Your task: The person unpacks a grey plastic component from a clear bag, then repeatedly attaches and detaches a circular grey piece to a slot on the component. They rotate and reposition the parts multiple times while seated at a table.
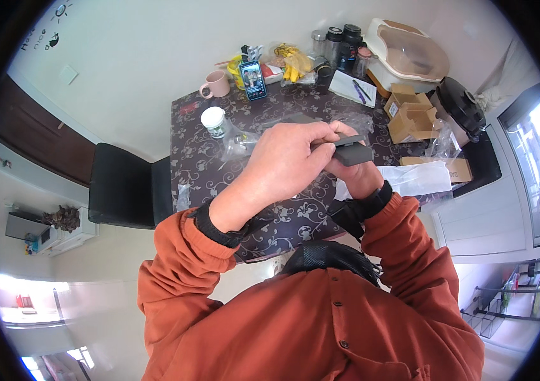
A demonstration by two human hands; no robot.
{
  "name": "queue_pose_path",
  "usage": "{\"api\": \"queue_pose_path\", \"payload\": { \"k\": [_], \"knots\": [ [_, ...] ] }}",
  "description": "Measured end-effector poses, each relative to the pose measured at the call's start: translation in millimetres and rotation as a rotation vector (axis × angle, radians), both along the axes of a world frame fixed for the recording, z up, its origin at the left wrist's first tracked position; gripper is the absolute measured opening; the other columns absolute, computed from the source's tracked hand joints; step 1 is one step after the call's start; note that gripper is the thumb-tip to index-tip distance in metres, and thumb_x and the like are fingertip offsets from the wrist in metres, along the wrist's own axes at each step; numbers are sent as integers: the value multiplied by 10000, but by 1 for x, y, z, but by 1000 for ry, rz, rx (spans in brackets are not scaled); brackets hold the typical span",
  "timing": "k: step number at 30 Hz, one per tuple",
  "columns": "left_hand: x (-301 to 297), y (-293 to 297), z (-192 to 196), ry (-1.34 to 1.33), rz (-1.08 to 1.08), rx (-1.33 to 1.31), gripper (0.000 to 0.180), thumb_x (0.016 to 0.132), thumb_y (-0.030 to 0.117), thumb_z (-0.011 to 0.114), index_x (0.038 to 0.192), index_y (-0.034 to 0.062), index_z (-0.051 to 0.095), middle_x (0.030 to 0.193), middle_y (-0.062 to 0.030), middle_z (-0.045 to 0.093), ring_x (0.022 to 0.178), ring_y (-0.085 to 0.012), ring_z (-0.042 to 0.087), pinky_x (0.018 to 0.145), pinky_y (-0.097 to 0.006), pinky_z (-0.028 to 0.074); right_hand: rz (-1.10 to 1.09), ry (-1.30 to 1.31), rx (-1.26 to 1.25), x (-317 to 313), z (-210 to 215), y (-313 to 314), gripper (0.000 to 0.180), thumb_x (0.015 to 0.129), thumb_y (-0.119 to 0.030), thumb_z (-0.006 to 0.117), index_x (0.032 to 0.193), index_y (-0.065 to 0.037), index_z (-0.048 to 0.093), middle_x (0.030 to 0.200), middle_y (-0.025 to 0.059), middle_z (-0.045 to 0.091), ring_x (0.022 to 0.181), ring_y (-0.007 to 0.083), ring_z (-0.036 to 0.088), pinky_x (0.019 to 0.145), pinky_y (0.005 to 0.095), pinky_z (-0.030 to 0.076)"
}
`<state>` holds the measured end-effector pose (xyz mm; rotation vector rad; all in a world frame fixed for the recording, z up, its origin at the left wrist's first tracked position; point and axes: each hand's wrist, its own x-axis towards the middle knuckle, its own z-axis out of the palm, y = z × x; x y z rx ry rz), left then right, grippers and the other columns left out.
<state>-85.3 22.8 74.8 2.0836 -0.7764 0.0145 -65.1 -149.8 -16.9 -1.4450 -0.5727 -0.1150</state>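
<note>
Both of my hands meet over the dark floral-patterned table (200, 159) around a small dark grey block-shaped object (354, 153). My left hand (286, 162) covers it from above, fingers curled onto its top edge. My right hand (359, 178) grips it from below and is mostly hidden behind the left one. The object is raised above the tabletop, close to my chest. Both sleeves are rust orange with dark wrist cuffs.
On the table stand a pink mug (216, 84), a white cup (214, 120), a propped phone (254, 79), yellow packets (295, 63), jars (340, 41), a notepad with pen (354, 87), open cardboard boxes (410, 111) and clear plastic bags (235, 145). A black chair (121, 187) stands at the left.
</note>
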Motion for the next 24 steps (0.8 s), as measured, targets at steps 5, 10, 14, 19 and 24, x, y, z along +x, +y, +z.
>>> {"api": "queue_pose_path", "payload": {
  "k": [5,10,14,19,24],
  "knots": [
    [6,-4,10,-3,-16,47,207,867,130,578,1027,57,687,709,-81,625,584,-127,529,559,-272,432,-21,10,20,12,-9,-5,324,736,11,761,979,-40,553,894,7,628,805,66,583,691,223,503],
    [12,-12,6,-41,-18,55,204,862,118,584,1028,58,685,735,-95,641,594,-167,556,576,-286,448,-11,117,18,17,-5,-8,312,745,3,756,981,-47,558,898,-1,620,825,49,563,705,228,498],
    [12,-15,-10,-233,-29,-42,210,846,73,607,1044,48,673,827,-115,663,683,-222,618,638,-302,482,-73,4,74,4,7,-13,221,789,-24,688,932,-49,522,822,-24,559,772,51,531,687,225,474],
    [10,-18,-28,-303,-89,-208,211,851,40,606,1059,26,637,912,-114,656,801,-243,643,718,-299,496,186,409,592,4,16,-27,218,920,-194,562,1072,-46,516,1137,92,592,1029,159,573,837,292,489],
    [21,-17,-32,211,-212,-477,168,949,68,506,1077,-16,575,920,-65,652,852,-143,625,782,-273,481,616,668,880,19,21,-27,273,953,-270,468,1078,-32,512,1012,64,598,860,157,610,720,286,507]
  ]
}}
